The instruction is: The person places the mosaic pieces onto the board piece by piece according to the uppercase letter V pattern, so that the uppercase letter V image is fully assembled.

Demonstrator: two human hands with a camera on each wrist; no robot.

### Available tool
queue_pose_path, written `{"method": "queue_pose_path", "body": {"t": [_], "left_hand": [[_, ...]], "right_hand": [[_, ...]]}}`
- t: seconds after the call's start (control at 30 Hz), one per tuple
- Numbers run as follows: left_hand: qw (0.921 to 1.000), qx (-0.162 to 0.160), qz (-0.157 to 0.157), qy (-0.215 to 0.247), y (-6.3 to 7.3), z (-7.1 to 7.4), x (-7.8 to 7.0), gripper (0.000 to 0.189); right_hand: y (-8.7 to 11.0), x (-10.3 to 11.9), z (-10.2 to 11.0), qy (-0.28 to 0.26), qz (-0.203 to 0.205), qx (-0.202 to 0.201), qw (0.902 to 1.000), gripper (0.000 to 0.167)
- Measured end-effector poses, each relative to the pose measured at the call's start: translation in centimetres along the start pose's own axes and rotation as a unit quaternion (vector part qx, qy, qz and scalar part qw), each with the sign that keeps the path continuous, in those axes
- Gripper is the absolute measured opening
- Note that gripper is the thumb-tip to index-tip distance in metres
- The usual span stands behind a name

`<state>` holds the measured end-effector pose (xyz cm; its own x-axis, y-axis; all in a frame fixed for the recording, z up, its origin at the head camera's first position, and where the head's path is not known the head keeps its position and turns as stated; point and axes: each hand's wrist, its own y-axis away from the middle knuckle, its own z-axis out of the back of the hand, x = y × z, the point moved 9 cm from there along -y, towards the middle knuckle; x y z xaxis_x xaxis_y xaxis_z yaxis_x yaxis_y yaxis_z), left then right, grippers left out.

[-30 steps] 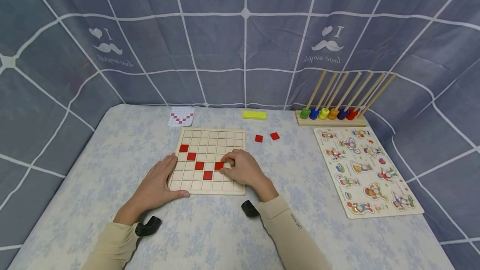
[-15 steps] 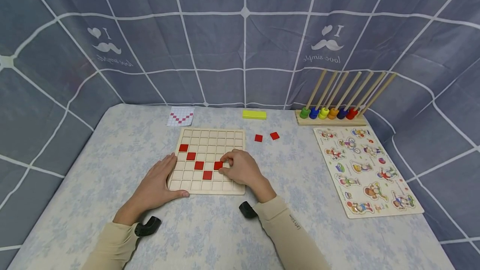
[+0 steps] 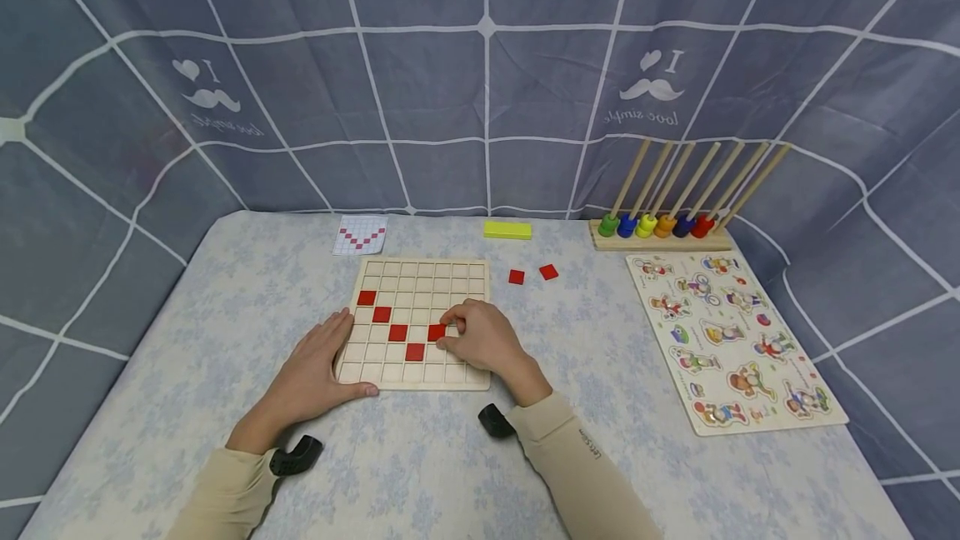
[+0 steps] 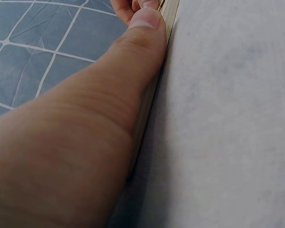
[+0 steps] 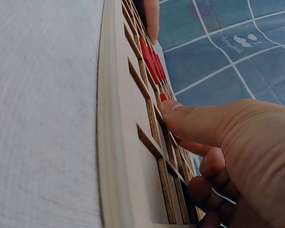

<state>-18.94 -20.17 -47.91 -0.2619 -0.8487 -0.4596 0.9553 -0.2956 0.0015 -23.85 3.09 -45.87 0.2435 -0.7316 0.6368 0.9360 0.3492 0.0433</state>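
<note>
A wooden grid board (image 3: 450, 272) lies on the table in front of me. Red square tiles (image 3: 367, 297) sit in several of its cells, forming a diagonal that steps down to the right. My right hand (image 3: 487, 340) pinches another red tile (image 3: 437, 332) between thumb and fingers, over a cell up and right of the diagonal's lowest tile. In the right wrist view, the thumb (image 5: 199, 118) covers most of that tile. My left hand (image 3: 311, 373) rests along the board's left side, fingers extended, its thumb (image 4: 142, 42) at the front edge.
Two loose red tiles (image 3: 517, 277) lie right of the board. Behind it are a paper card (image 3: 360, 235) with a V pattern and a yellow block (image 3: 507, 230). A rack of wooden pegs with coloured rings (image 3: 646, 226) and a picture puzzle board (image 3: 678, 402) stand at the right.
</note>
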Motion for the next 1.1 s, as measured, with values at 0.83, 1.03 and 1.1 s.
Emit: {"method": "queue_pose_path", "body": {"t": [0.83, 1.03, 1.1], "left_hand": [[1.0000, 0.003, 0.002, -0.002, 0.1, 0.4, 0.0, 0.126], [1.0000, 0.001, 0.002, -0.001, 0.1, 0.2, 0.1, 0.125], [1.0000, 0.001, 0.001, -0.002, 0.1, 0.1, 0.0, 0.125]], "right_hand": [[-0.3, -0.4, 1.0, -0.039, 0.025, -0.014, 0.9988, 0.027], [-0.4, -3.7, 4.5, -0.099, 0.019, -0.082, 0.9916, 0.033], [-0.4, -5.6, 5.9, -0.108, 0.003, -0.103, 0.9888, 0.039]]}}
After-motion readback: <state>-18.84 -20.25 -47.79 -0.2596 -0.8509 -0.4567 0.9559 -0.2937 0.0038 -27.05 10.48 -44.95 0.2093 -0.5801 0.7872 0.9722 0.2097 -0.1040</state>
